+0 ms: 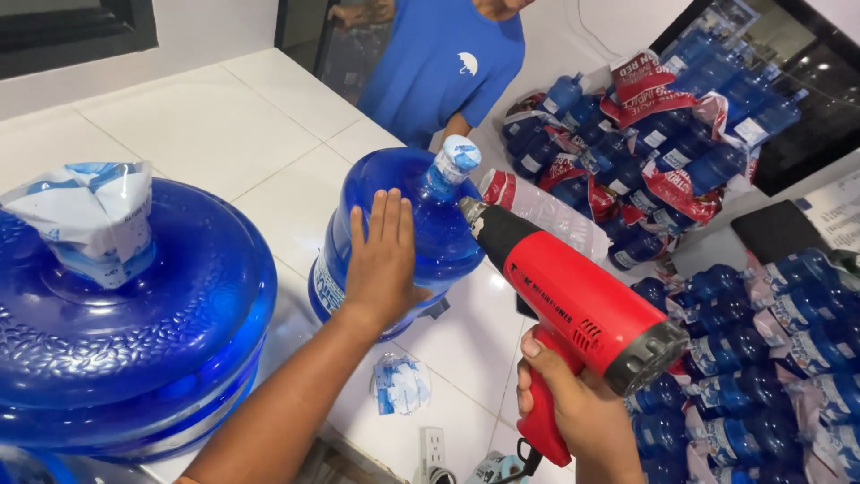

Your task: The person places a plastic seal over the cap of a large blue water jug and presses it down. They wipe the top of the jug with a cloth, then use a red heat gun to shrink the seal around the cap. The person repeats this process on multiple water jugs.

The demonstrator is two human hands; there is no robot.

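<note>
A big blue water jug (421, 224) stands on the white tiled counter (206, 125), its neck capped with a white and blue plastic seal (455, 161). My left hand (383, 260) lies flat on the jug's shoulder, fingers apart. My right hand (578, 412) grips the handle of a red heat gun (582, 309), whose black nozzle points at the jug's neck just below the seal.
A second large blue jug (125, 332) with a loose seal (94, 220) over its neck stands at the near left. A spare seal (400, 384) lies on the counter. Packs of small blue bottles (663, 143) pile at the right. A person in a blue shirt (439, 63) stands behind the counter.
</note>
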